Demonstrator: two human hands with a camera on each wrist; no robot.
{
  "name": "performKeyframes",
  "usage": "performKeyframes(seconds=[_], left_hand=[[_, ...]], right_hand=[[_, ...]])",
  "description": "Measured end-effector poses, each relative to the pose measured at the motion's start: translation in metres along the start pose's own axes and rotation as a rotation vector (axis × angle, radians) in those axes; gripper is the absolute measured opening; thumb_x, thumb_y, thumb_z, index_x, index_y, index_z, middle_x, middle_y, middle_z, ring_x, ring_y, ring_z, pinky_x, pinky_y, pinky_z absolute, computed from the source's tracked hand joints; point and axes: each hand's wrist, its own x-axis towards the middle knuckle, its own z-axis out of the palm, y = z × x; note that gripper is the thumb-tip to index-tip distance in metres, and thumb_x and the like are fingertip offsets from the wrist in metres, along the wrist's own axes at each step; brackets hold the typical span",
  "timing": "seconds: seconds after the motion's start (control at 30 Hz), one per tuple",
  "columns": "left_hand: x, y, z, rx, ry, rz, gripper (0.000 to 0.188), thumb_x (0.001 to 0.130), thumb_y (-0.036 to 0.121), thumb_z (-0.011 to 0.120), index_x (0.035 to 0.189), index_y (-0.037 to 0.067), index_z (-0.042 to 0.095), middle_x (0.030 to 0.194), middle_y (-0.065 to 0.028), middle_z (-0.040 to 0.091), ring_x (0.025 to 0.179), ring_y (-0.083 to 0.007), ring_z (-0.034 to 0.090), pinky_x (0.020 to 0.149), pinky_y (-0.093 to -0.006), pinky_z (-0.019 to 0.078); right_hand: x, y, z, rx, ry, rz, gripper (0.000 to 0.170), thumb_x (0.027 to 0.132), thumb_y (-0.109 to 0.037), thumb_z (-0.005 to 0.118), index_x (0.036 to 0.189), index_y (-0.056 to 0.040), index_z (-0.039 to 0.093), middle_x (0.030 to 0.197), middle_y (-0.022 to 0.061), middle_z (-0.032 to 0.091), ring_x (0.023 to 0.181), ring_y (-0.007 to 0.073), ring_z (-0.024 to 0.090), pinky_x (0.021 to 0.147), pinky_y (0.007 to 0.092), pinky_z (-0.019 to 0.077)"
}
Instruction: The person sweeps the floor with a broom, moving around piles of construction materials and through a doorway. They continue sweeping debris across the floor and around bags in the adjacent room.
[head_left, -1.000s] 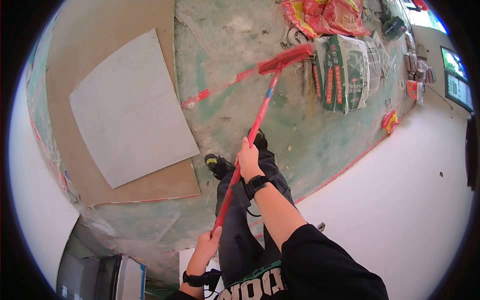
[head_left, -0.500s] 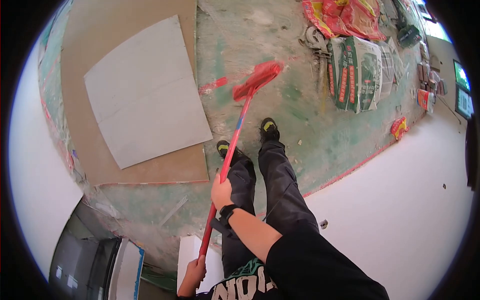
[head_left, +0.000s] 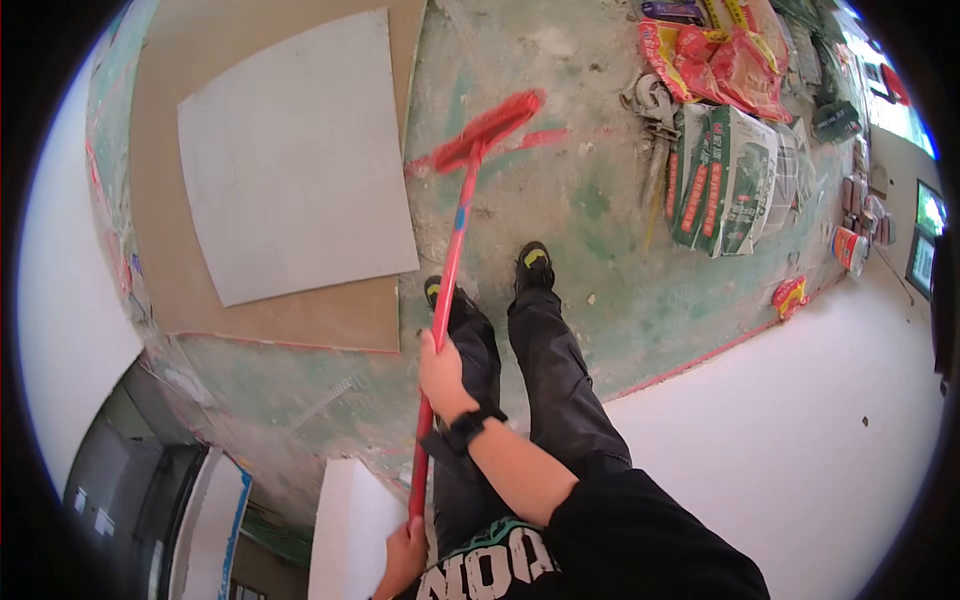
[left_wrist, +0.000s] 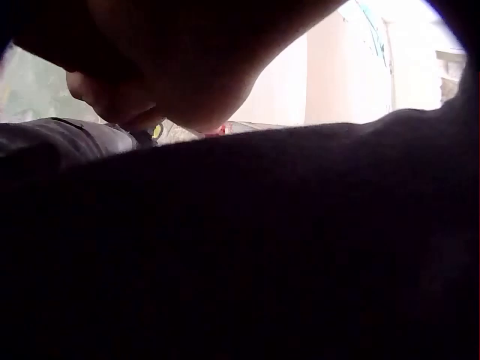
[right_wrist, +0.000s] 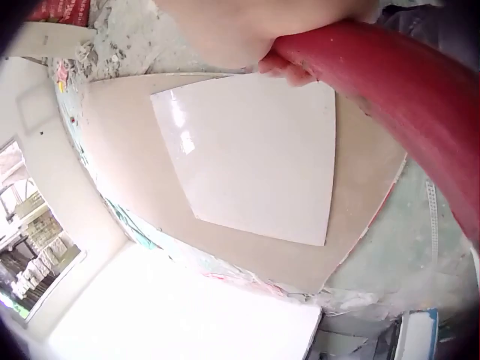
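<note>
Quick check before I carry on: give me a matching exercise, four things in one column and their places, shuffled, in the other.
Things:
1. Flat whitish rectangular panel
2. Right hand
3. Small crumpled red-and-yellow bag
4. Left hand

Places:
A. On the long red pole, farther from its wide red head
B. On the floor by the foot of the white wall
C. On the larger flat brown board
D. On the pole, nearer its head

Right pairs: 1-C, 2-D, 3-B, 4-A

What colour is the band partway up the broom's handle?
Blue, on the red handle; the head view shows it best.
</note>
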Motion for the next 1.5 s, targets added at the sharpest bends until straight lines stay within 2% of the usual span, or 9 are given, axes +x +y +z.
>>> performKeyframes(seconds=[0.07, 0.33, 0.5, 0.7, 0.93, 1.27, 1.37, 1.43, 1.5], left_hand=[[0.028, 0.015, 0.0, -0.12, -0.015, -0.076, 0.042, 0.088, 0.036, 0.042, 0.065, 0.002, 0.05, 0.049, -0.0024, 0.046, 0.04, -0.0109, 0.045, 0.038, -0.0277, 0.0357], [0.102, 0.133, 0.02, -0.327, -0.131, 0.208, 0.043, 0.09, 0.043, 0.037, 0.066, 0.008, 0.042, 0.045, 0.0022, 0.036, 0.034, -0.0066, 0.034, 0.033, -0.022, 0.0285], [0.103, 0.179, 0.04, -0.517, -0.303, 0.148, 0.04, 0.086, 0.045, 0.044, 0.071, 0.009, 0.045, 0.05, 0.0039, 0.039, 0.038, -0.004, 0.036, 0.034, -0.0206, 0.0312], [0.09, 0.162, 0.064, -0.342, -0.257, 0.191, 0.04, 0.086, 0.039, 0.048, 0.07, 0.003, 0.05, 0.05, -0.0005, 0.045, 0.041, -0.0097, 0.046, 0.038, -0.0262, 0.0358], [0.104, 0.106, 0.082, 0.043, 0.037, 0.465, 0.038, 0.081, 0.035, 0.054, 0.07, -0.002, 0.054, 0.056, -0.0186, 0.052, 0.054, -0.0335, 0.054, 0.05, -0.0366, 0.04], [0.104, 0.056, 0.113, -0.071, -0.198, 0.222, 0.037, 0.081, 0.035, 0.055, 0.07, -0.001, 0.054, 0.055, -0.0147, 0.051, 0.052, -0.023, 0.054, 0.051, -0.0356, 0.0411], [0.122, 0.087, 0.126, -0.059, -0.165, 0.345, 0.037, 0.083, 0.036, 0.053, 0.072, 0.0, 0.055, 0.052, -0.0083, 0.048, 0.047, -0.0165, 0.05, 0.046, -0.0307, 0.0389], [0.131, 0.113, 0.143, -0.414, -0.462, 0.099, 0.039, 0.086, 0.04, 0.048, 0.07, 0.004, 0.051, 0.048, -0.001, 0.042, 0.041, -0.0112, 0.044, 0.04, -0.0248, 0.0347], [0.125, 0.135, 0.163, -0.459, -0.51, 0.061, 0.04, 0.087, 0.043, 0.044, 0.069, 0.008, 0.047, 0.048, 0.0016, 0.039, 0.039, -0.0085, 0.039, 0.037, -0.0229, 0.0323]], right_hand=[[0.022, -0.037, 0.001, 0.018, 0.004, 0.001, 0.042, 0.085, -0.036, 0.046, 0.089, 0.0058, 0.052, 0.076, 0.0248, 0.057, 0.079, 0.0398, 0.056, 0.07, 0.0442, 0.0427], [0.134, -0.152, -0.013, 0.012, 0.056, -0.215, 0.042, 0.084, -0.034, 0.047, 0.086, 0.0086, 0.05, 0.07, 0.0215, 0.057, 0.052, 0.0328, 0.058, 0.046, 0.0397, 0.0463], [0.149, -0.201, -0.048, 0.018, 0.012, -0.195, 0.035, 0.085, -0.033, 0.046, 0.08, 0.0015, 0.047, 0.052, 0.0069, 0.047, 0.039, 0.0181, 0.047, 0.036, 0.0313, 0.0379], [0.135, -0.17, -0.09, 0.197, -0.019, -0.104, 0.032, 0.086, -0.035, 0.045, 0.075, -0.0053, 0.043, 0.051, 0.0023, 0.041, 0.036, 0.0141, 0.04, 0.034, 0.0282, 0.0341], [0.123, -0.095, -0.122, 0.394, 0.017, 0.034, 0.038, 0.087, -0.043, 0.044, 0.069, -0.0109, 0.037, 0.049, 0.0006, 0.037, 0.035, 0.0128, 0.037, 0.033, 0.0264, 0.0332], [0.1, -0.05, -0.149, 0.521, -0.011, 0.138, 0.038, 0.088, -0.045, 0.04, 0.069, -0.0115, 0.035, 0.048, -0.0005, 0.035, 0.035, 0.011, 0.036, 0.033, 0.025, 0.0326], [0.125, -0.076, -0.155, 0.367, 0.082, 0.017, 0.037, 0.089, -0.042, 0.041, 0.07, -0.0107, 0.036, 0.049, -0.0004, 0.036, 0.034, 0.0109, 0.037, 0.032, 0.0247, 0.0327], [0.152, -0.095, -0.162, 0.302, 0.096, -0.044, 0.036, 0.089, -0.039, 0.041, 0.071, -0.0088, 0.037, 0.05, 0.0003, 0.038, 0.033, 0.0109, 0.037, 0.03, 0.0249, 0.0324], [0.173, -0.098, -0.169, 0.039, 0.134, -0.092, 0.036, 0.086, -0.038, 0.046, 0.082, -0.0024, 0.046, 0.053, 0.0053, 0.045, 0.035, 0.0147, 0.045, 0.032, 0.0281, 0.0368]])
